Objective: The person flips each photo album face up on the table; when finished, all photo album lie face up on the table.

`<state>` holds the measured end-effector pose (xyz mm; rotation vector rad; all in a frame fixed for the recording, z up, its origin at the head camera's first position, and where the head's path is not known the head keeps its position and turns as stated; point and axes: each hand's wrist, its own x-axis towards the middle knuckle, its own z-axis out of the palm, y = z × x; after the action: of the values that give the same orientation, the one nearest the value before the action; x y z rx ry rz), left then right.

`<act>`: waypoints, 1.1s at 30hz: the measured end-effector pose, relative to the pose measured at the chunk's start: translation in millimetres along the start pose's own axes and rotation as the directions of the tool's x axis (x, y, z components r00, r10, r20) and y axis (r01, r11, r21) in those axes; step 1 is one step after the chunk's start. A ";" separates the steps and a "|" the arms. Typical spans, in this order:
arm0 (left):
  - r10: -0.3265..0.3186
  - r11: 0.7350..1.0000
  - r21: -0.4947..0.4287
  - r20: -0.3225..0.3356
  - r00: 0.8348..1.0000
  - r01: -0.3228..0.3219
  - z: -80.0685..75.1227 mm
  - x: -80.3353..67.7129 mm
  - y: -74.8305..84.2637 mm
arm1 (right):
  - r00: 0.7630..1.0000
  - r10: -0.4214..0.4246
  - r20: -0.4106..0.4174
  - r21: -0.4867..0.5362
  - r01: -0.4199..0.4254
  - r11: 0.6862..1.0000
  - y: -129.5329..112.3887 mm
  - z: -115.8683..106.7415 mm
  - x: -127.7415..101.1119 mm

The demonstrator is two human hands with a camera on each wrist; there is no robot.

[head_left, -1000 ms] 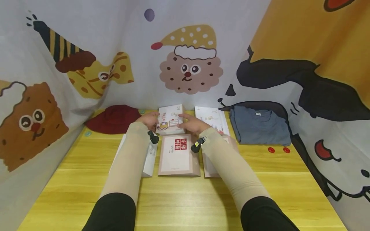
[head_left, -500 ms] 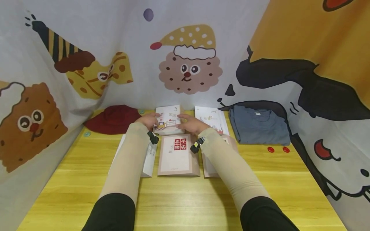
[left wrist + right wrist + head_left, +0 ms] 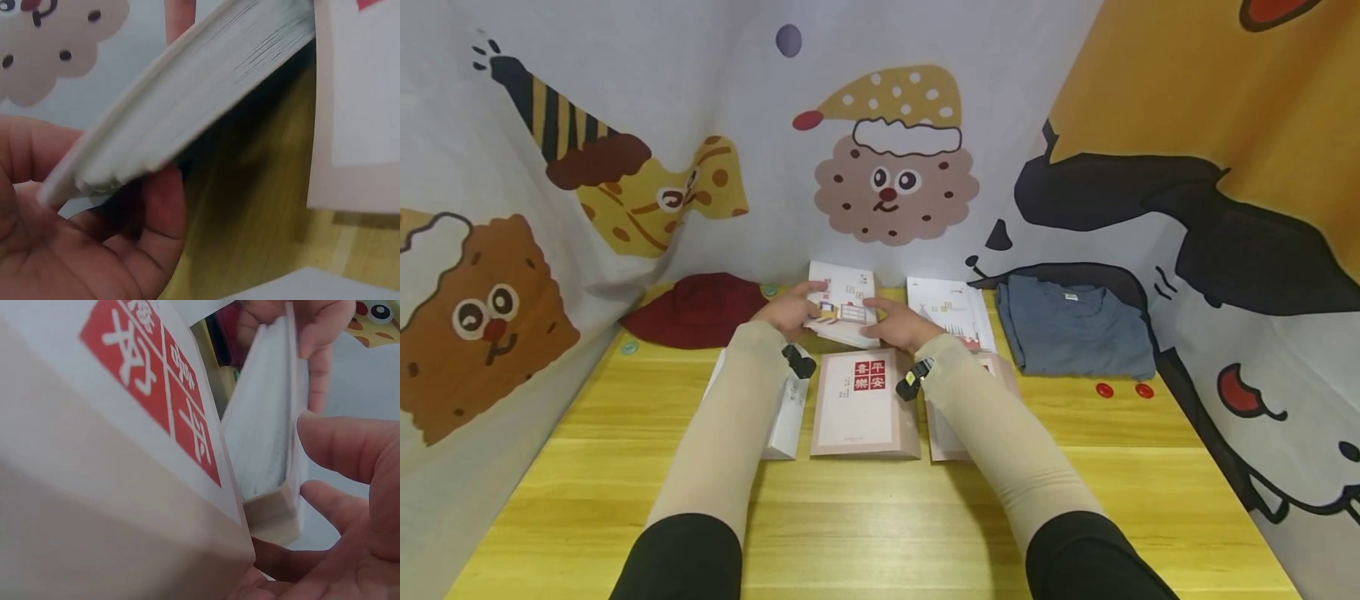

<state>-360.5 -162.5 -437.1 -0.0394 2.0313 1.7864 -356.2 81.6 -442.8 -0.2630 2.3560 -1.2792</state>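
Book is sitting tilted between your hands at the far middle of the table, lifted off the wood. Your left hand is gripping its left edge, thumb on the cover and fingers curled beneath. Your right hand is gripping its right edge, just behind the red-stamped booklet.

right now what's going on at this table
A person holds a small white book between both hands at the far side of the yellow table. The left hand grips its left edge, the right hand its right edge, and the book is tilted up off the wood. In front of it lies a book with a red label; a red hat and a folded blue shirt sit to either side.
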 end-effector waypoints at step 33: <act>0.264 0.961 0.107 -0.092 0.960 -0.254 39.3 -37.3 31.7 | 0.925 -0.349 -0.147 -0.045 0.347 0.937 -21.7 15.5 -15.9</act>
<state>-324.4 -129.4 -397.8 0.1724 2.2832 1.8723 -335.9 63.9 -427.5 -0.6359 2.5304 -1.4847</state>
